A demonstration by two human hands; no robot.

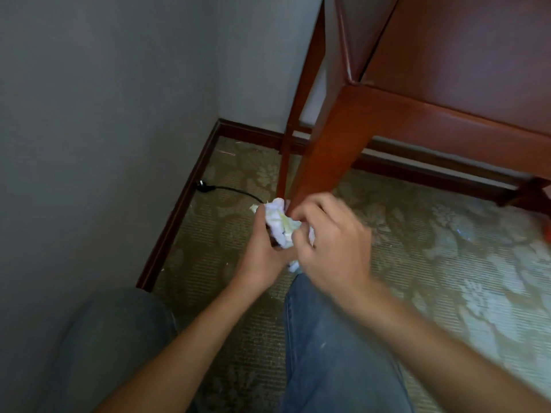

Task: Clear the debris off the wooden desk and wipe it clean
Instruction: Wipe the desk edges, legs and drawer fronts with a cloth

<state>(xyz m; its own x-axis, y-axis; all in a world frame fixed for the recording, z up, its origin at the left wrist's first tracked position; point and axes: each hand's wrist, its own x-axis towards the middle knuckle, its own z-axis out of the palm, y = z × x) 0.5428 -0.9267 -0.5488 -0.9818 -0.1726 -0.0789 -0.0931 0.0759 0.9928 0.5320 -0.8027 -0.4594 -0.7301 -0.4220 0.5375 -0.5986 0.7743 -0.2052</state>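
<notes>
A crumpled wad of white paper (280, 223) with faint yellow marks sits between both hands, low over the carpet beside the desk's front leg. My left hand (262, 257) cups it from below with fingers curled around it. My right hand (331, 242) covers it from the right, fingers bent and pinching into the wad. The reddish wooden desk (447, 70) fills the upper right, seen from beside and below its edge; its top surface is hardly visible.
The desk's front leg (325, 150) stands just behind the hands. A black cable with a plug (208, 187) lies on the patterned carpet (447, 248) near the dark baseboard (179, 204). Grey walls form a corner at left. My jeans-clad knees (328, 353) are at the bottom.
</notes>
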